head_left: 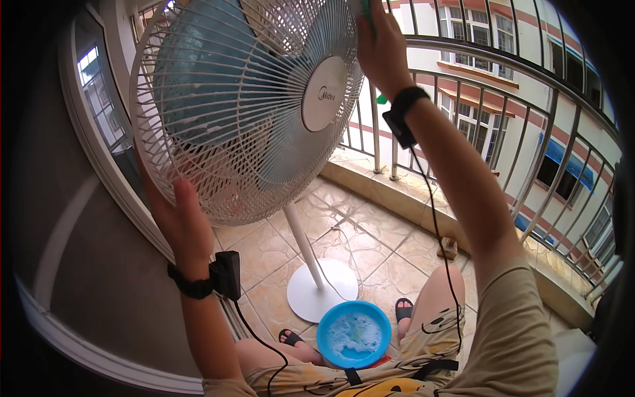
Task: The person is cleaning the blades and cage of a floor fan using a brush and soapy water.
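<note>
A white standing fan (264,152) with blue blades fills the upper left, its round wire guard tilted and wet with specks of foam. My left hand (182,221) grips the guard's lower left rim, thumb in front and fingers behind the wires. At the guard's upper right edge, my right hand (385,56) is closed round a small green thing (366,18); its kind is hard to tell, as the picture's top edge cuts it off. Between my feet stands a blue basin (324,341) of foamy water, close to the fan's round white base (302,296).
A metal railing (489,56) over a low tiled ledge (423,198) bounds the balcony on the right. To the left are a sliding door frame (92,126) and a dark wall panel (99,251). A small block (448,249) lies by the ledge. Cables hang from both wrists.
</note>
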Demonstrator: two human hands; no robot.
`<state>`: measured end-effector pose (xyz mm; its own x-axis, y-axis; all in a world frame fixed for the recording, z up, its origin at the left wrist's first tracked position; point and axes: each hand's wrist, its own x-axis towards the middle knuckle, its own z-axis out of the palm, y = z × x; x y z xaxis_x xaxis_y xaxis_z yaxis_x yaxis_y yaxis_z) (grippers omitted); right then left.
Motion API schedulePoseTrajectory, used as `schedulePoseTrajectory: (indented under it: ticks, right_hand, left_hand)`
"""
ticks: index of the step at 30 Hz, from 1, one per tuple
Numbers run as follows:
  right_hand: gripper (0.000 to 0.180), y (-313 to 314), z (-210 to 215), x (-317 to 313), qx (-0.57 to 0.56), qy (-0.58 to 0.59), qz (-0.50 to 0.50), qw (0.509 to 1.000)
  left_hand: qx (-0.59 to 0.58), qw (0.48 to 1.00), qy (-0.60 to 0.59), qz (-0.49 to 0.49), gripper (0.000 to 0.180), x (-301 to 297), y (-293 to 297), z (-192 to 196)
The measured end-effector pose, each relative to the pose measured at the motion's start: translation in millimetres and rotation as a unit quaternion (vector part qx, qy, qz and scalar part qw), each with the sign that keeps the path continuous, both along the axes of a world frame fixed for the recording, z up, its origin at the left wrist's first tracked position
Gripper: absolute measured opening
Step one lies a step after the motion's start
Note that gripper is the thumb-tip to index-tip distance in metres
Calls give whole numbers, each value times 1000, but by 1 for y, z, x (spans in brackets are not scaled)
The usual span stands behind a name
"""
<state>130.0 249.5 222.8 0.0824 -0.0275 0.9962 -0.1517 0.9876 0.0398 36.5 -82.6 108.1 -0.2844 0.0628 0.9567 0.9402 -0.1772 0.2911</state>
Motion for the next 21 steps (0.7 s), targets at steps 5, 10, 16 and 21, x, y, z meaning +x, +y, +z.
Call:
schedulePoseTrajectory:
  ticks: [5, 10, 16, 21]
  right_hand:
    - [49, 3, -53, -37, -13, 101, -5, 995]
    - [53, -27, -131, -63, -187, 40, 82, 978]
    - [61, -87, -192, -71, -316, -31, 210, 925]
    - [62, -148, -295, -71, -275, -129, 209, 930]
  left_hand:
    - [5, 997, 46, 57, 91, 6, 7, 7]
    - [23, 998, 29, 54, 88, 4, 8, 5]
    - [24, 998, 25, 48, 70, 2, 8, 1]
    - [17, 995, -14, 94, 69, 5, 11, 10]
